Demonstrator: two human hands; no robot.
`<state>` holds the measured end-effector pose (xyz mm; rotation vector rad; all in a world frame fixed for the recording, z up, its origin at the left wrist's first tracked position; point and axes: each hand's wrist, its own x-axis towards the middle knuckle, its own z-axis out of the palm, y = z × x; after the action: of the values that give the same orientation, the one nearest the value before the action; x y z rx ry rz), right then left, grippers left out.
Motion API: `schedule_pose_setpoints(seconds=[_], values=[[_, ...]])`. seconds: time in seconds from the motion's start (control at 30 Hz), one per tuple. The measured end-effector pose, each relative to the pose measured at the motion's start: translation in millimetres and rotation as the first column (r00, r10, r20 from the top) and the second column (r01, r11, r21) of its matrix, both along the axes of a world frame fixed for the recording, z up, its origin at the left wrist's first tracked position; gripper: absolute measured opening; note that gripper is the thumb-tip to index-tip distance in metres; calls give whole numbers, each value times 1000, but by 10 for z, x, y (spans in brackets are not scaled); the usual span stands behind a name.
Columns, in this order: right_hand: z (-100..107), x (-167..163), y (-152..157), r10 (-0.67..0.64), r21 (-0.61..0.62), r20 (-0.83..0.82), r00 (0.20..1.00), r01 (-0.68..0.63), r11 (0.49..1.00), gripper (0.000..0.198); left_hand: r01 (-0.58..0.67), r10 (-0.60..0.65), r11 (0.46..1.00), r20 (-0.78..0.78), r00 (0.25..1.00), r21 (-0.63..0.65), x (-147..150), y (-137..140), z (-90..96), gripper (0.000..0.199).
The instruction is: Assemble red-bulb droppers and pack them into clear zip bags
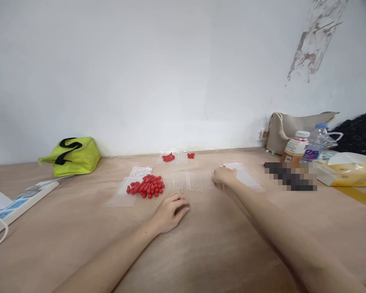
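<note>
My left hand (171,212) rests on the brown table, fingers loosely bent and thumb apart, with nothing in it. In front of it lies a pile of small red rubber pieces with rounded ends (148,186), like dropper bulbs, partly on clear plastic bags (122,199). A row of thin clear tubes (187,181) stretches from the pile to the right. At the right end of that row, my right hand (224,176) reaches down with its fingers drawn together. What its fingertips hold is hidden. More clear bags (247,177) lie just beyond it, and a speck of red shows behind the hand.
Near the wall, another clear bag (183,158) lies with red pieces (168,157) on it. On the left are a lime-green bag (76,156) and a power strip (21,207). Bottles (296,147), a tissue pack (350,171), a grey bag (299,122) and a blurred dark object (289,177) occupy the right.
</note>
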<state>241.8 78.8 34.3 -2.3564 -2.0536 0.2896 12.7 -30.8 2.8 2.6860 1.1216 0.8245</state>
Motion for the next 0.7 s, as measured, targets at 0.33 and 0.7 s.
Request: schedule_pose_setpoints(seconds=[0.33,0.7], values=[[36,20,-466,249,299,-24,968,-231,926,24,-651,657,744,14,754,149,-555,474,398,17],[-461,-49,-966,743,677,63,667,-576,459,29,-616,626,771,-8,780,162,-440,692,423,23]])
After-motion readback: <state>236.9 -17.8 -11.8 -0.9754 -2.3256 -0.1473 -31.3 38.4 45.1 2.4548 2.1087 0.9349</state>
